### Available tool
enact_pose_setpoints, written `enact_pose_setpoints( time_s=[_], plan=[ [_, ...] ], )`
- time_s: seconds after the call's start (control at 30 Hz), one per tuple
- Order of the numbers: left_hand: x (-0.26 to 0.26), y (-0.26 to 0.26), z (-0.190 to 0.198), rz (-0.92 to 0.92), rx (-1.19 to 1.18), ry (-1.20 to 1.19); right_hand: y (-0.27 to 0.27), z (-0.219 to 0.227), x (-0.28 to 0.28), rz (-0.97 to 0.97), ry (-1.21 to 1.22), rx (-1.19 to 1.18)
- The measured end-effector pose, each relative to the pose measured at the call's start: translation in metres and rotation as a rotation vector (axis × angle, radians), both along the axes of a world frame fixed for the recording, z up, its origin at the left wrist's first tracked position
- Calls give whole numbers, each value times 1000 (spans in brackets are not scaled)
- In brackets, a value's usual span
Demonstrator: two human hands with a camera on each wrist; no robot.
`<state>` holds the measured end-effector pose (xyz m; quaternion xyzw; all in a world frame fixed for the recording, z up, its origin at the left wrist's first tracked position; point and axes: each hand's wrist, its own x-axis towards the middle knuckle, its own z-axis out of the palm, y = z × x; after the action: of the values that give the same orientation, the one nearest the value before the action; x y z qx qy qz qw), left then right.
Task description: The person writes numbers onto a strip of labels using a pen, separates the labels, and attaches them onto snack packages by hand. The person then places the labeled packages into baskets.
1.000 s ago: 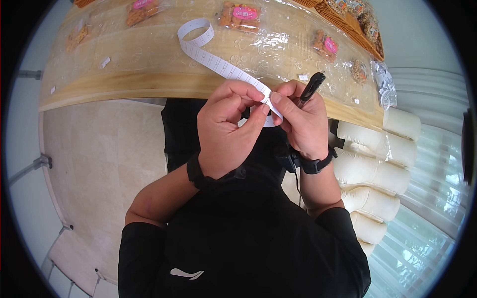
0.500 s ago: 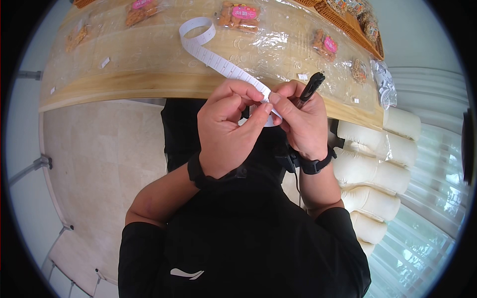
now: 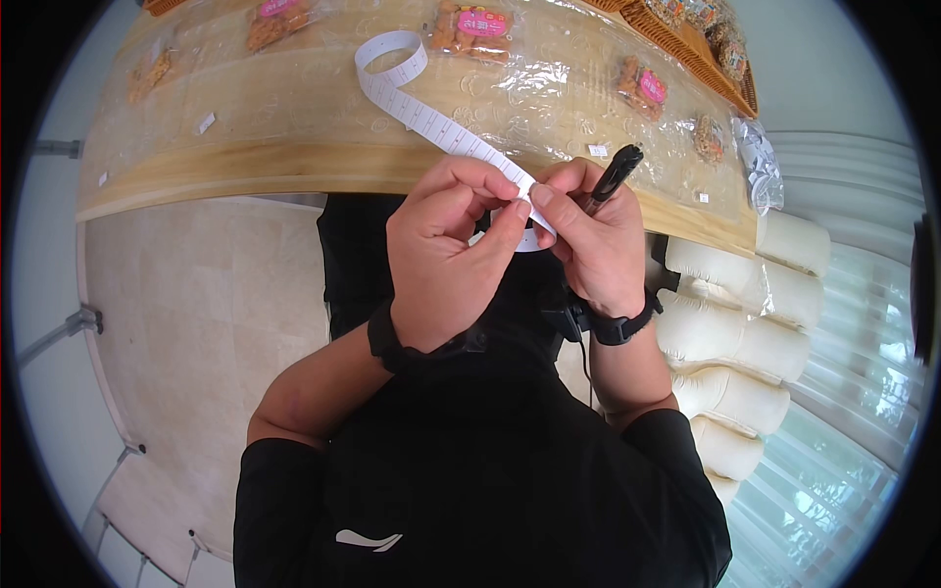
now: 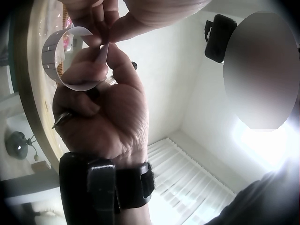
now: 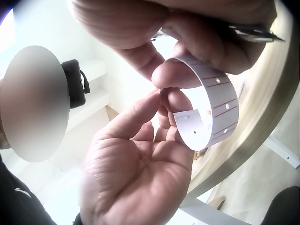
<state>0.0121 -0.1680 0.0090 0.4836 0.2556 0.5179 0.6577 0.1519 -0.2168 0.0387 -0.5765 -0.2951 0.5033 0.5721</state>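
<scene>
A long white strip of labels (image 3: 431,123), printed with thin lines and small holes, curls on the table and runs up to both hands. My left hand (image 3: 453,250) pinches the strip between thumb and index finger. Close beside it, my right hand (image 3: 600,240) pinches the same strip between thumb and finger, the fingertips of both hands almost meeting. A black pen (image 3: 617,169) is tucked in the right hand, its metal tip (image 5: 269,35) sticking out below in the right wrist view. The strip's end (image 5: 187,121) curls under the hands.
Clear plastic covers the wooden table (image 3: 245,167). On it lie bagged snacks (image 3: 472,31) with pink labels, another snack bag (image 3: 642,90), and small white tags (image 3: 598,151). A wicker basket (image 3: 691,54) stands at the back right; a cream padded seat (image 3: 750,333) is to the right.
The curled far end of the strip has shifted slightly to the right and back. Both hands stay almost in place, with the left thumb moving a little at the strip.
</scene>
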Motion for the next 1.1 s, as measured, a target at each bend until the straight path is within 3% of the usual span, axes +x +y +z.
enact_pose_setpoints(
  time_s=[1.1],
  plan=[
    [-1, 0, -9, -26, 1, -40, 0, 0, -2, -8, -12, -2]
  ],
)
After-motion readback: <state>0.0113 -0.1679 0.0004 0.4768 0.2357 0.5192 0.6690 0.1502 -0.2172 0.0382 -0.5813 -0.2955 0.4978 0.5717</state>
